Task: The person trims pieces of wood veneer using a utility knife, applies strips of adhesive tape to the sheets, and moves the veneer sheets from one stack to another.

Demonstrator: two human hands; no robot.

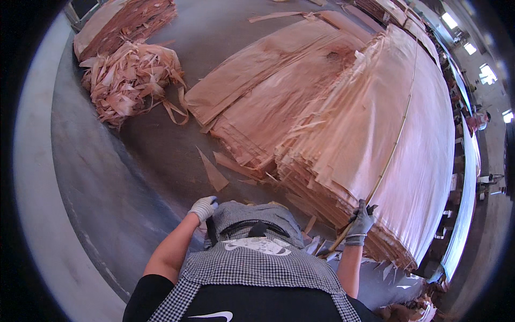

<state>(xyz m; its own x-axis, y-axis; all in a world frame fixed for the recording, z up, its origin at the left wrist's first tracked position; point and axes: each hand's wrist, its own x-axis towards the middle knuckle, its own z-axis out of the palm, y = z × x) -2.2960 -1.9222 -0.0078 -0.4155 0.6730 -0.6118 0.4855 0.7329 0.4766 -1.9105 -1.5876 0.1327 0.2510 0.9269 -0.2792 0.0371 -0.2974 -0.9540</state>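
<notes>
My right hand [360, 224], in a grey glove, is closed round a long thin bamboo pole [396, 140]. The pole slants up across the top of a tall stack of wood veneer sheets [370, 118], its lower end reaching down beside my apron. That stack has ragged, layered edges facing me. My left hand [204, 209], in a pale knit glove with grey fingertips, is curled at the left side of my checked apron [257, 263]. Whatever its fingers may hold is hidden.
Lower veneer piles [284, 91] lie left of the tall stack. A heap of torn veneer strips [134, 78] sits at the far left before another veneer bundle [126, 24]. Loose scraps [213, 172] lie on the floor ahead. A person [477, 121] is far right.
</notes>
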